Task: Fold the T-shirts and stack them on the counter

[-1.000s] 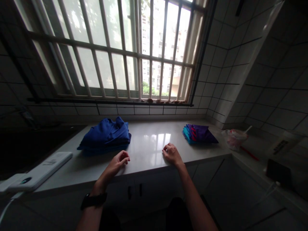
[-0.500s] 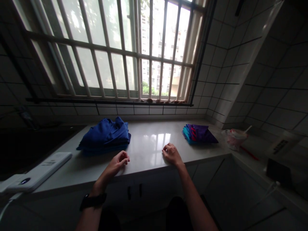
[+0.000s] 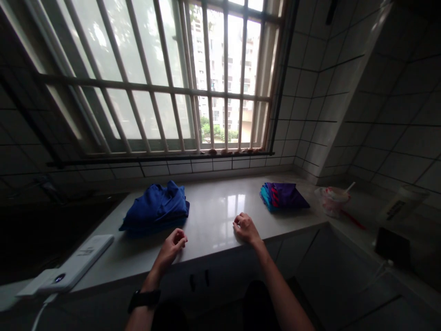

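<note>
My left hand (image 3: 173, 246) rests at the front edge of the counter, its fingers curled in loosely with nothing seen in them. Just behind it lies a pile of folded blue clothes (image 3: 156, 207), apart from the hand. Further right, my right hand (image 3: 245, 227) is on the counter with its fingers bent inward and no object showing in its grip. The nearest thing to it is a smaller folded stack of purple, red and turquoise cloth (image 3: 284, 195), lying back and to the right.
A white power bank (image 3: 77, 266) with a cable lies at the counter's left end, beside the dark sink (image 3: 51, 230). In the right corner stand a plastic-bagged bowl (image 3: 332, 200) and a dark flat device (image 3: 392, 246). A barred window (image 3: 165, 87) is above the counter (image 3: 210, 207).
The view has tilted and shifted slightly, so everything sits a little lower in it. Both hands keep nearly the same curled pose, and the cloth piles have not moved on the counter.
</note>
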`<state>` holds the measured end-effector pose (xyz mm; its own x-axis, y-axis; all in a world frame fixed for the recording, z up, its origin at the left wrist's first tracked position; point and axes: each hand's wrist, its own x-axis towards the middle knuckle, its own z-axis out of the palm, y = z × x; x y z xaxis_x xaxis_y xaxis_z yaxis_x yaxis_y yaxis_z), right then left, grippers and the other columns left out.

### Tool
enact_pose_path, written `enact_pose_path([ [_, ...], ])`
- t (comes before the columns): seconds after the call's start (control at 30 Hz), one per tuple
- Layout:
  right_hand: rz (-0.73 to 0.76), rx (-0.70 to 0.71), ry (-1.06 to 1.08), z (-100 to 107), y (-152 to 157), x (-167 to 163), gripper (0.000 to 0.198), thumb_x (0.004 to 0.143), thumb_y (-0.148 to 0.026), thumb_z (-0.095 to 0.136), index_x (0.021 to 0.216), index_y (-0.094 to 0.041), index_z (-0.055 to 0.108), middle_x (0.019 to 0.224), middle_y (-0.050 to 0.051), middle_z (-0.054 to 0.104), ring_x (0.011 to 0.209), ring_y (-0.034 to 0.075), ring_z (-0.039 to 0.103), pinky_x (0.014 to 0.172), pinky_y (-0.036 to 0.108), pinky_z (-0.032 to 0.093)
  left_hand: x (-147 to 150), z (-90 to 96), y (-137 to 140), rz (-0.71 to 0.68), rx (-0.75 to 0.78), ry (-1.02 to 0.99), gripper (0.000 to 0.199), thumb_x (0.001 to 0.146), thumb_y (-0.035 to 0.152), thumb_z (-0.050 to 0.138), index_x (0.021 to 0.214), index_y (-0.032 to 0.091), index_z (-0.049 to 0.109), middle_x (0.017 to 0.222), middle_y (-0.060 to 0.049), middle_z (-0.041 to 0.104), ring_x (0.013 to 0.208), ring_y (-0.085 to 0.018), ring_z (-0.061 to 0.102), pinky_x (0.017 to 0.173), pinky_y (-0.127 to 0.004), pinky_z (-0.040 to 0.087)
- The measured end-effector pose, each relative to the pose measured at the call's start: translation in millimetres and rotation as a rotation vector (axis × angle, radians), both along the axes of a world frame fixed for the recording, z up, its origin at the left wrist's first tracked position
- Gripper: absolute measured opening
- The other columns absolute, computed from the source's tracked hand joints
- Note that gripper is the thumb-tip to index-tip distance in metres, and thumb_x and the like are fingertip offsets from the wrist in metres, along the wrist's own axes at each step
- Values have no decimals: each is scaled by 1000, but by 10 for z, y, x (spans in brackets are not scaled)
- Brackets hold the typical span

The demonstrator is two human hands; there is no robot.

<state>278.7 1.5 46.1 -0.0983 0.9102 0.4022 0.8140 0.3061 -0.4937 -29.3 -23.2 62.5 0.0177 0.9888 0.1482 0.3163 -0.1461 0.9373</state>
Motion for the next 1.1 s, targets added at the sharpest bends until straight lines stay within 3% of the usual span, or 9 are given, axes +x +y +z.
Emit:
enact_pose_path([
  [0.23,9,15,33,-78,37,7,23,73,0,53,80,-20,58,83,1,58,80,16,53,78,27,41,-31,-69,-36,23,15,61,33,67,54,66,69,23,54,64,3,54,60,-16,53,60,-28,45],
  [0.5,17,25,46,-95,43,-5,23,73,0,52,81,-21,56,86,2,60,84,18,56,80,28,42,-39,-179,33,84,-1,137,32,69,53,65,70,23,54,64,3,53,61,-17,52,60,-28,43],
  [0.67,16,21,57,-117,29,7,22,75,-2,51,81,-23,54,85,2,59,82,19,56,79,29,42,-36,-115,-27,36,-19,162,29,70,51,64,70,23,55,63,3,54,63,-18,54,61,-28,45],
  [0.87,-18,5,-25,-150,18,-16,19,77,-4,52,79,-22,55,85,4,60,84,20,56,80,30,41,-46,-145,-33,53,-25,57,29,72,51,64,71,24,52,66,2,53,63,-18,53,60,-28,45],
  [1.1,-30,10,-48,-116,32,-24,17,79,-5,52,83,-21,58,84,3,62,84,19,58,80,29,40,-67,-177,-35,-19,-12,155,21,74,42,61,72,22,55,67,3,54,65,-16,53,64,-27,42],
])
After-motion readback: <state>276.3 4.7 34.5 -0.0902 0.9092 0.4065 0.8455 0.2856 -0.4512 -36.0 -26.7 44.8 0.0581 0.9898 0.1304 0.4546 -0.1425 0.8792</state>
